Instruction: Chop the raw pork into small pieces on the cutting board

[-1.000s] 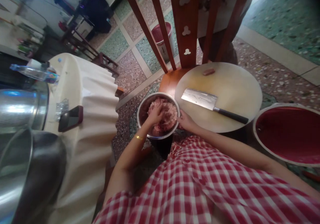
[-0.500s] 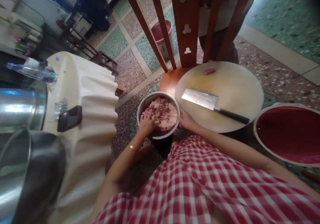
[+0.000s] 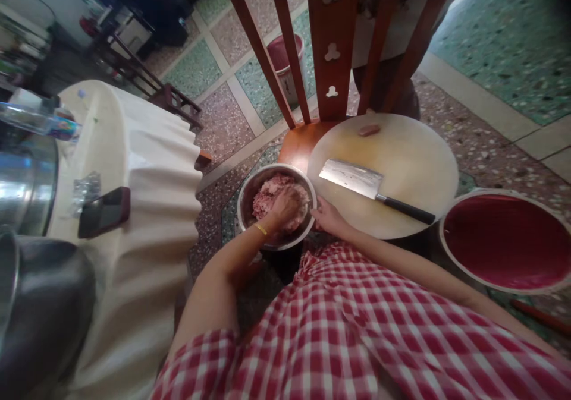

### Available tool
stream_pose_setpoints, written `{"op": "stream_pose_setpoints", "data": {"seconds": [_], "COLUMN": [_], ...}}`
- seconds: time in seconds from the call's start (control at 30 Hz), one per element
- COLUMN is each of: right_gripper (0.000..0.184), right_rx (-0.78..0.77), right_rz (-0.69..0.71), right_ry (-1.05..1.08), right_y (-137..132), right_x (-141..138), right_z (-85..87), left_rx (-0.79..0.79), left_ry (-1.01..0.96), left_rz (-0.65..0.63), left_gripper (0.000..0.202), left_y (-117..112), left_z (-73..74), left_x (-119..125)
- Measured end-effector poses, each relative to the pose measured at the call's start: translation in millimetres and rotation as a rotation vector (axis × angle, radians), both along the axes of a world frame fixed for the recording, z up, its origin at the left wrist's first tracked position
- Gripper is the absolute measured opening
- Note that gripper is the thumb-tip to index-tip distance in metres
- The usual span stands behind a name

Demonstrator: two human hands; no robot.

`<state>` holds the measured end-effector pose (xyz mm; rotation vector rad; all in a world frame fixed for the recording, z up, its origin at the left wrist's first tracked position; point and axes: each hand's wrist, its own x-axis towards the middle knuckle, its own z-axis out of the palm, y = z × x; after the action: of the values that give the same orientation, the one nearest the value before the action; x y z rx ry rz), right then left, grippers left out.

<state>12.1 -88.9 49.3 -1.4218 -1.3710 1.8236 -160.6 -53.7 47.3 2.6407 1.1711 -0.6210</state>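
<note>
A round metal bowl (image 3: 243, 201) with pinkish-red minced meat (image 3: 266, 195) in it is in front of me, at the left of the chair seat. Inside the bowl, my left hand (image 3: 286, 205) curls into the meat at the right part of the heap; its fingertips are buried. My right hand (image 3: 329, 217) pinches the bowl's right rim. Right beside it lies a round chopping board (image 3: 414, 156). On that board rest a cleaver (image 3: 357, 179) with a black handle and a small piece of sausage-like meat (image 3: 369, 130).
A wooden chair (image 3: 332, 49) backs the board. To the right stands a bucket with a dark red inside (image 3: 508, 239). At left, a cloth-covered table (image 3: 151, 168) carries a phone (image 3: 104, 211), a plastic bottle (image 3: 40, 123) and large metal pots (image 3: 44, 305). Another bucket (image 3: 288, 61) stands behind the chair.
My left hand has moved right across the bowl and sunk deeper into the meat, its fingers now curled. My right hand still holds the rim. The view has shifted slightly.
</note>
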Motion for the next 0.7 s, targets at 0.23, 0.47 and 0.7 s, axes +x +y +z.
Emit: {"op": "stream_pose_setpoints", "data": {"seconds": [0.23, 0.47, 0.7], "right_gripper": [0.04, 0.039, 0.035], "right_rx": [-0.023, -0.002, 0.068], "right_rz": [-0.029, -0.015, -0.017], "right_ry": [0.043, -0.015, -0.052], "right_y": [1, 2, 3], "right_x": [-2, 0, -3], "right_z": [1.5, 2.2, 2.5], "left_rx": [0.206, -0.094, -0.059], "left_ry": [0.033, 0.078, 0.11], "left_rz": [0.403, 0.469, 0.641], "left_gripper": [0.038, 0.069, 0.057], "left_y": [-36, -78, -28], "left_z": [34.9, 7.2, -14.7], "left_x": [-66, -43, -24]}}
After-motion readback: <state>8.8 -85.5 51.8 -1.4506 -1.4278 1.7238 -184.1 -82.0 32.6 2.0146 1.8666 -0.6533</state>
